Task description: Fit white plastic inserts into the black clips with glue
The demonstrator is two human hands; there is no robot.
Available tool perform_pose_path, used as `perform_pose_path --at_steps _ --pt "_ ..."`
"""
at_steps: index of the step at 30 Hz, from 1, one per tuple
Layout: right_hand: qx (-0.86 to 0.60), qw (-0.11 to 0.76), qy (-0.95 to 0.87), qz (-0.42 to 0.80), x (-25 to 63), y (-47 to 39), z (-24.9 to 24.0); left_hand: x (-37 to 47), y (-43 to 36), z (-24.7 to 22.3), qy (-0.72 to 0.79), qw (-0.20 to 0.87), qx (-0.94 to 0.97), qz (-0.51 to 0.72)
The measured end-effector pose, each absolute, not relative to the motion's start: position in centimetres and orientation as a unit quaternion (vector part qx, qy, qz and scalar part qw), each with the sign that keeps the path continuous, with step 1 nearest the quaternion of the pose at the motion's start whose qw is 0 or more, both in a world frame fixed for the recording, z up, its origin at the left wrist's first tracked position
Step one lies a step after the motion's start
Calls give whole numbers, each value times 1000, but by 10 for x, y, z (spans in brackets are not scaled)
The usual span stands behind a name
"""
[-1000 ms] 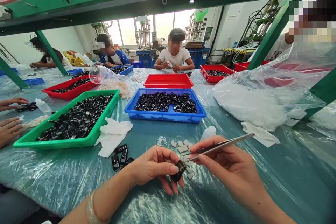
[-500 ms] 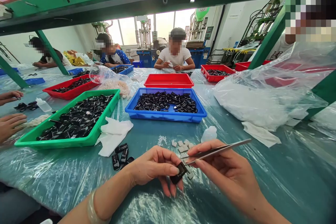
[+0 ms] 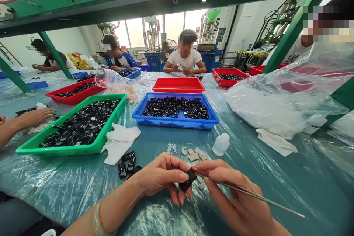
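Between thumb and fingers, my left hand (image 3: 163,175) pinches a small black glossy plastic part (image 3: 187,180). My right hand (image 3: 235,191) is closed around metal tweezers (image 3: 249,191), whose tips reach the upper right edge of that part. The far end of the tweezers points down to the right. Behind my hands lie several small off-white pieces (image 3: 195,153) and a scatter of thin white bits (image 3: 171,148). A few similar black parts (image 3: 128,164) rest on the table left of my left hand. A small translucent bottle (image 3: 221,144) stands beyond my right hand.
A blue tray (image 3: 175,121) and a green tray (image 3: 59,150) hold many black parts. White cloth (image 3: 121,142) lies between them. A red tray (image 3: 178,85) sits behind. A big plastic bag (image 3: 272,107) fills the right. A co-worker's hand (image 3: 35,117) is at left; a green shelf beam crosses overhead.
My right hand has turned and lowered, so the tweezers' rear end swung from upper right to lower right. The bottle shows more fully. The co-worker's hand at left reached further right.
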State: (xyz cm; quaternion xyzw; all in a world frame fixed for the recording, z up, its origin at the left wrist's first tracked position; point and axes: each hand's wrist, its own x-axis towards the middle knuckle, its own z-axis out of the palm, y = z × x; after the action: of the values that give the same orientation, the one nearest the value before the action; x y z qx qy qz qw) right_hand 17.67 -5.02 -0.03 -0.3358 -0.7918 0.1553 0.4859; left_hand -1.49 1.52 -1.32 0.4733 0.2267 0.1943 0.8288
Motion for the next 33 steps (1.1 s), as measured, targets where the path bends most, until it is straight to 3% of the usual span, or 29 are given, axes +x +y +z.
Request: perform_pose_path --at_steps 15,23,27,33 --pt "-374 612 -640 275 178 -43 0 -14 14 -9 238 822 474 208" --pt "-350 522 -731 265 182 -41 -3 -14 14 -8 231 830 457 223" --pt "-412 515 -714 237 185 -39 7 -12 13 -7 254 823 455 225" --pt "-456 585 -534 405 190 -31 13 -8 10 -3 306 802 466 213"
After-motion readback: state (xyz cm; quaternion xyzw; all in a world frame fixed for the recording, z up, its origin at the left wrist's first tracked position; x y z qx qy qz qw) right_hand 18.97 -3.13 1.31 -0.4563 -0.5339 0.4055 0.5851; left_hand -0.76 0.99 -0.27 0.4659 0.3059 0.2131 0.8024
